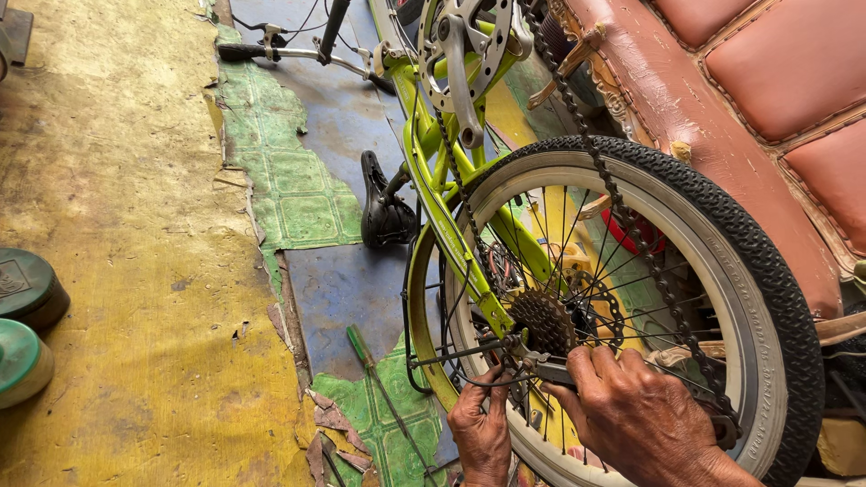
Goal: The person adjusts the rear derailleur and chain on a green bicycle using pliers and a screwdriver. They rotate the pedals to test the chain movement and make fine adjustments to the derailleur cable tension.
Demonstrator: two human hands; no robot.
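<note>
Rusty brown toothed metal sprocket cluster (542,321) just above and between both hands, at hub of upturned lime-green bicycle's black-tyred spoked rear wheel (758,271). Left hand (481,431) curled, fingertips pinching thin black axle rod (465,351). Right hand (637,417) closed over dark metal wrench (552,370), beside cluster. Green-handled screwdriver (377,373) left of hands.

1. We find the rear hub crowded: our left hand (481,433) and right hand (636,419) sit among thin steel spokes (577,225), beside the rusty toothed sprocket cluster (541,320).
2. The slack steel chain (622,207) crosses the black-tyred, white-walled wheel (767,271), barring reach from above.
3. The worn pink padded seat (749,90) closes the right side.
4. Leftward, the yellow and blue patched floor (135,225) lies open past the green-handled screwdriver (374,370) and black saddle (383,212).
5. Two round green tins (23,325) stand at the far left edge.
</note>
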